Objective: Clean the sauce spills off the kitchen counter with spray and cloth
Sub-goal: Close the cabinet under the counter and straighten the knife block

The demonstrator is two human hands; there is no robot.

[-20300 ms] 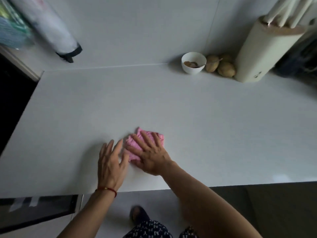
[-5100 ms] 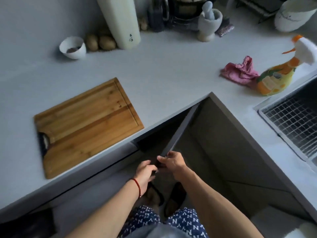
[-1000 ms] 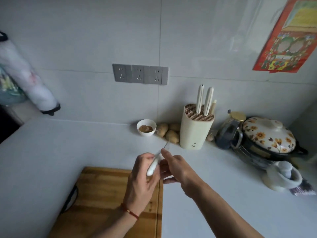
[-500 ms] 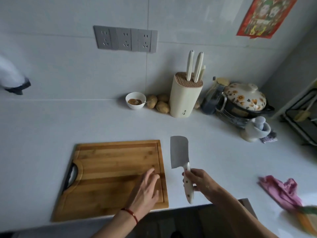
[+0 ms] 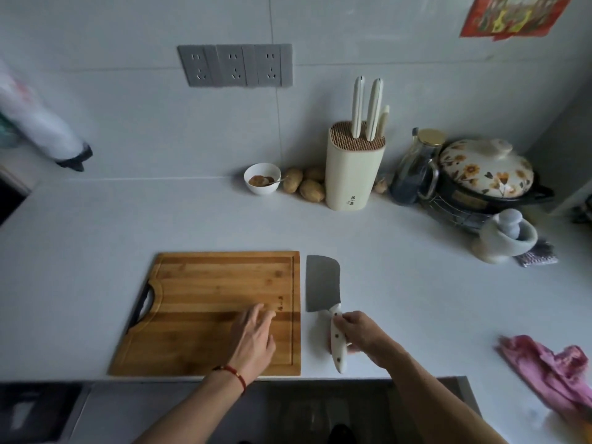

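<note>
The right hand (image 5: 360, 330) is curling its fingers round the white handle of a cleaver (image 5: 323, 294), which is lying flat on the white counter (image 5: 416, 283) just beside the right edge of the cutting board (image 5: 211, 312). The cleaver's long axis is running nearly parallel to that edge, with the broad blade pointing away from the person toward the wall and the handle end pointing back toward the counter's front edge, tilted slightly rightward. The left hand (image 5: 253, 339), wearing a red cord at the wrist, is resting over the near right part of the cutting board with fingers stretched out and loosely spread, holding nothing. The board's dark handle cutout is sitting at its left end, and its long axis is running left to right.

The pink cloth (image 5: 551, 370) is lying crumpled on the counter well to the right of the cutting board, near the frame edge. Beyond the board, against the wall, a white bowl (image 5: 262, 178) of brown sauce, some potatoes (image 5: 304, 184) and a knife block (image 5: 354, 169) are standing in a row. Farther right of the board, a flowered pot (image 5: 487, 174) and a stone mortar (image 5: 504, 240) are sitting.
</note>
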